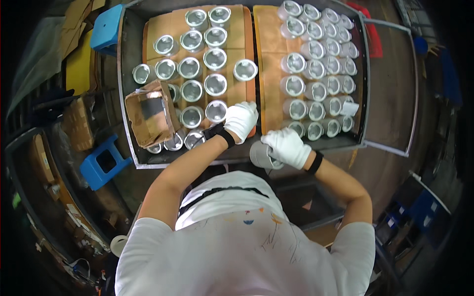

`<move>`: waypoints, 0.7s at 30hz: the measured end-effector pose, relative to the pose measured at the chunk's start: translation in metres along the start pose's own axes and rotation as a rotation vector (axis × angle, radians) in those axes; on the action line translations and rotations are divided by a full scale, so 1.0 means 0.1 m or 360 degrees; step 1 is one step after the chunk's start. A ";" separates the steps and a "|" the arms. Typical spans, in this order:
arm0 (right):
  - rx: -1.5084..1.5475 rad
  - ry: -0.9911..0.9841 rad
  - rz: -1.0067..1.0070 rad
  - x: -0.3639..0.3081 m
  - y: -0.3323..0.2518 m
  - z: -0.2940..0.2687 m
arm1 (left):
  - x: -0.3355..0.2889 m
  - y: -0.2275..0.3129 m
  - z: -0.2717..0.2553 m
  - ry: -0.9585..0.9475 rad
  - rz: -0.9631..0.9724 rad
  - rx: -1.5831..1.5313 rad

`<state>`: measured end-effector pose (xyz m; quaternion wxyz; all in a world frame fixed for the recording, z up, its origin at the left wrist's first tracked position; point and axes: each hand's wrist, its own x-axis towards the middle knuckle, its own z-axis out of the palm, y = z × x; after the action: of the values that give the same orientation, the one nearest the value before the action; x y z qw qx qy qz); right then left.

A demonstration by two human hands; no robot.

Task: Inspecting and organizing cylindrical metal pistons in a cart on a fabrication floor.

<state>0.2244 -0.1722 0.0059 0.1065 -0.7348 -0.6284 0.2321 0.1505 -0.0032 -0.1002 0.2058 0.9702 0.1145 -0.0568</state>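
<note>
We look through one head-worn fisheye camera, the left of a side-by-side pair, set above the shirt [217, 251] and facing steeply down. The shirt is nearest, filling the bottom of our view. Our centre falls close to the near edge of the cart [132, 39], between the left hand [241, 121] and right hand [291, 148]. Farther off, its left and right edges both fit inside, bent by the lens.

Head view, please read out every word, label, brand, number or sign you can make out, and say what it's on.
No readable text.
Pale slip by the right-hand silvery containers: any writing too small to read.
White shirt: coloured marks and dark lines, no legible words.
Cardboard box: any print too blurred to read.
</note>
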 end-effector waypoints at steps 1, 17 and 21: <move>0.0080 0.0009 0.0120 -0.04 0.04 -0.01 | 0.06 -0.05 0.11 0.0160 0.0085 0.0216; 0.1062 0.0235 0.0479 0.28 0.97 -0.54 | 0.36 -0.33 0.66 -0.0476 0.0026 0.0022; 0.1204 0.0308 0.0380 0.49 1.25 -0.38 | 0.07 -0.17 0.24 -0.0379 0.0100 -0.0217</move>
<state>0.3574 -0.1426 -0.0271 0.4002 -0.7300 -0.3959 0.3875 0.1513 0.0035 -0.1296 0.2850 0.9435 0.0623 -0.1572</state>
